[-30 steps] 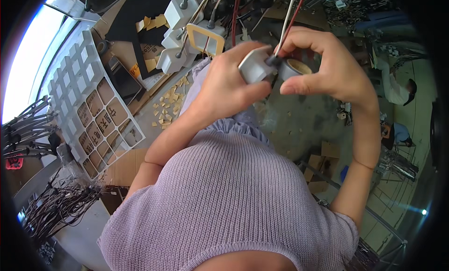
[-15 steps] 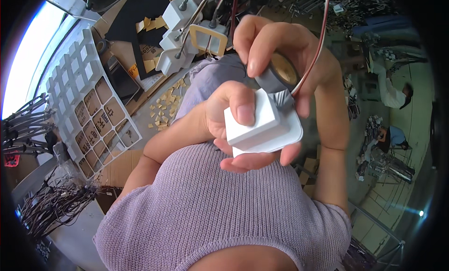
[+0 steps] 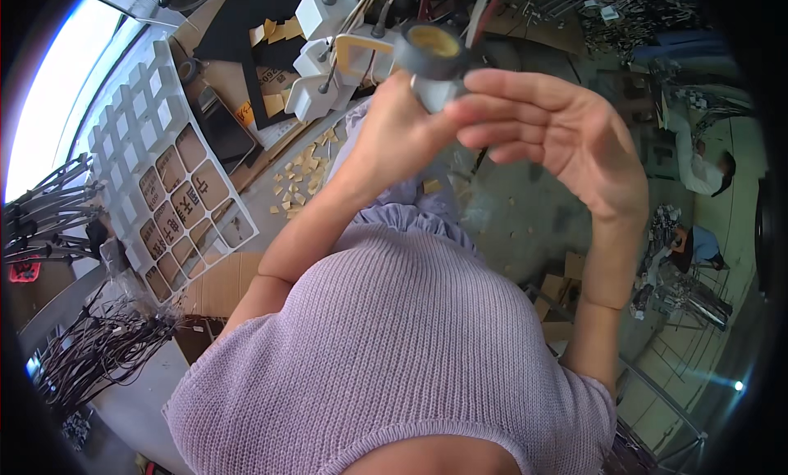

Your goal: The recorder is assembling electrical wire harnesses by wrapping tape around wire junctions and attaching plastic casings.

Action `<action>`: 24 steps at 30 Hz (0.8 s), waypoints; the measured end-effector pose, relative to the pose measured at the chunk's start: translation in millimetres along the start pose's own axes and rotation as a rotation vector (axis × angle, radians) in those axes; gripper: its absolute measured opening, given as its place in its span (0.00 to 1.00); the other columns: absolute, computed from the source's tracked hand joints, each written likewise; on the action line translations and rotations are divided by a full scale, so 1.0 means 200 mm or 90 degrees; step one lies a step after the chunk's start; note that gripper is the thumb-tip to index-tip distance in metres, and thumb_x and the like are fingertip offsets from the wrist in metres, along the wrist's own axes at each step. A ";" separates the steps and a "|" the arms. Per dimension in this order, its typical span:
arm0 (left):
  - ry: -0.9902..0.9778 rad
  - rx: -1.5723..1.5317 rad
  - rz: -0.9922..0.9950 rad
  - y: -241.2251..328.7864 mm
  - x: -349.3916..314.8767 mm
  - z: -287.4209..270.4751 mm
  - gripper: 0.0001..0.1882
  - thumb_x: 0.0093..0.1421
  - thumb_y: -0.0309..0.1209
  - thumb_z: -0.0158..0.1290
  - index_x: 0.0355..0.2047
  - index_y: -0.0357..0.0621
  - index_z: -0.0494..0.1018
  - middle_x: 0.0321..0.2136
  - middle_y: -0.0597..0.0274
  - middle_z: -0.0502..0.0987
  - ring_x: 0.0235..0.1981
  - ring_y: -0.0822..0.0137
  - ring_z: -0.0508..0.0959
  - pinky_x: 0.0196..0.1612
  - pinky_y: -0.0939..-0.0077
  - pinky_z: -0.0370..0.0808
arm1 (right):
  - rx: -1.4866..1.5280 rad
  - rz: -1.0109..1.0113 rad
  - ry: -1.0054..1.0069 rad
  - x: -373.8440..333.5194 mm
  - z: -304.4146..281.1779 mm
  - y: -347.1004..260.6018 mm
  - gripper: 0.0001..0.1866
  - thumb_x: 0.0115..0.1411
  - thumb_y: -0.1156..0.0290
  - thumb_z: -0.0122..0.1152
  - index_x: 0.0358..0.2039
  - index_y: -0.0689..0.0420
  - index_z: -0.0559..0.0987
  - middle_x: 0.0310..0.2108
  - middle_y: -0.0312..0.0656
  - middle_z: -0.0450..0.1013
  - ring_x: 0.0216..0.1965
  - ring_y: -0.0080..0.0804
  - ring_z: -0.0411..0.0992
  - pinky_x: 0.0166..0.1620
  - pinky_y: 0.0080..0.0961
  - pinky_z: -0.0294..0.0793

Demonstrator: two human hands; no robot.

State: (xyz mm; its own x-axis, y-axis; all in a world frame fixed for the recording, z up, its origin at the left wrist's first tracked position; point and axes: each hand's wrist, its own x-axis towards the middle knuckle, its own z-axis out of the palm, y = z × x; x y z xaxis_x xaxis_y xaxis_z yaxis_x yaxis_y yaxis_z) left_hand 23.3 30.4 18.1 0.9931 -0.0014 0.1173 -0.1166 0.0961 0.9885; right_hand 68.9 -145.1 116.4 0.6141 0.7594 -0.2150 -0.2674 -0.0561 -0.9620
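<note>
In front of my chest, my left hand [image 3: 404, 134] is closed round a white plastic housing [image 3: 437, 93]. Most of the housing is hidden behind that hand. A roll of dark grey tape [image 3: 432, 52] with a yellowish core sits just above the white piece, slightly blurred; whether tape still joins the two I cannot tell. My right hand [image 3: 566, 130] has its fingers stretched out, palm turned inward, and its fingertips are close to the left hand and the housing. Reddish and white wires [image 3: 486, 14] run upward behind the roll.
White housings with cables [image 3: 318, 96] stand at the table's far side. A white grid sheet [image 3: 208, 180], a phone [image 3: 223, 129] and small tan pieces [image 3: 305, 175] lie to the left. Cable bundles [image 3: 107, 344] fill the left edge. People [image 3: 704, 167] work at far right.
Both hands have moved away from my chest, the left turning over with the housing. My right hand has let go of the tape roll and opened its fingers.
</note>
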 end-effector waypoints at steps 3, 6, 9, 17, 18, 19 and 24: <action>-0.197 -0.219 -0.165 0.04 -0.04 0.00 0.13 0.50 0.31 0.54 0.36 0.38 0.73 0.21 0.63 0.76 0.20 0.73 0.77 0.20 0.80 0.69 | -0.230 -0.080 0.126 0.04 -0.01 0.00 0.35 0.50 0.53 0.69 0.53 0.61 0.70 0.49 0.43 0.71 0.45 0.26 0.71 0.46 0.19 0.69; -0.445 -0.478 -0.244 0.06 -0.06 0.01 0.19 0.49 0.33 0.51 0.39 0.33 0.71 0.21 0.56 0.76 0.18 0.69 0.76 0.13 0.83 0.65 | -0.261 -0.233 -0.015 0.15 -0.08 0.05 0.42 0.38 0.53 0.77 0.53 0.56 0.71 0.57 0.41 0.63 0.54 0.27 0.62 0.53 0.26 0.64; -0.617 -0.769 -0.288 0.05 -0.08 0.02 0.24 0.50 0.31 0.49 0.43 0.22 0.67 0.20 0.46 0.73 0.17 0.64 0.75 0.09 0.85 0.63 | -0.335 -0.170 -0.317 0.22 -0.16 0.04 0.40 0.35 0.52 0.77 0.47 0.61 0.74 0.44 0.40 0.68 0.46 0.28 0.67 0.50 0.24 0.64; -0.262 -0.315 -0.235 0.06 -0.08 -0.04 0.23 0.48 0.35 0.53 0.42 0.31 0.70 0.23 0.56 0.75 0.21 0.67 0.76 0.19 0.79 0.69 | -0.353 -0.092 -0.157 0.13 -0.16 -0.09 0.20 0.49 0.62 0.67 0.38 0.63 0.77 0.37 0.36 0.71 0.38 0.23 0.69 0.44 0.21 0.68; -0.159 -0.167 -0.122 0.06 -0.09 -0.02 0.22 0.48 0.34 0.53 0.42 0.33 0.70 0.24 0.55 0.76 0.24 0.64 0.77 0.25 0.75 0.72 | -0.330 0.006 -0.110 0.09 -0.13 -0.08 0.26 0.53 0.54 0.65 0.42 0.65 0.76 0.36 0.37 0.73 0.34 0.21 0.71 0.40 0.19 0.71; -0.070 -0.001 -0.027 0.06 -0.09 0.01 0.21 0.48 0.32 0.54 0.43 0.34 0.70 0.26 0.55 0.77 0.27 0.62 0.78 0.31 0.72 0.74 | -0.200 0.013 -0.056 0.03 -0.09 -0.05 0.27 0.55 0.53 0.64 0.43 0.65 0.75 0.35 0.37 0.73 0.32 0.19 0.71 0.38 0.18 0.71; -0.079 0.042 -0.034 0.08 -0.10 0.05 0.22 0.51 0.36 0.57 0.43 0.36 0.68 0.29 0.53 0.77 0.30 0.61 0.78 0.35 0.69 0.74 | -0.243 -0.092 0.190 -0.03 0.02 0.06 0.30 0.53 0.63 0.67 0.54 0.61 0.69 0.43 0.40 0.71 0.38 0.21 0.71 0.39 0.17 0.70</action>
State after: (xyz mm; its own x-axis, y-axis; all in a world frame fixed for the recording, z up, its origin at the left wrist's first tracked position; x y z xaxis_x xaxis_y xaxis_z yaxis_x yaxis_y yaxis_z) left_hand 0.7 22.1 32.6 0.9892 -0.1278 0.0720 -0.0690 0.0274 0.9972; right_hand 59.2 -146.6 106.8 0.8250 0.5619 -0.0602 0.0928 -0.2398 -0.9664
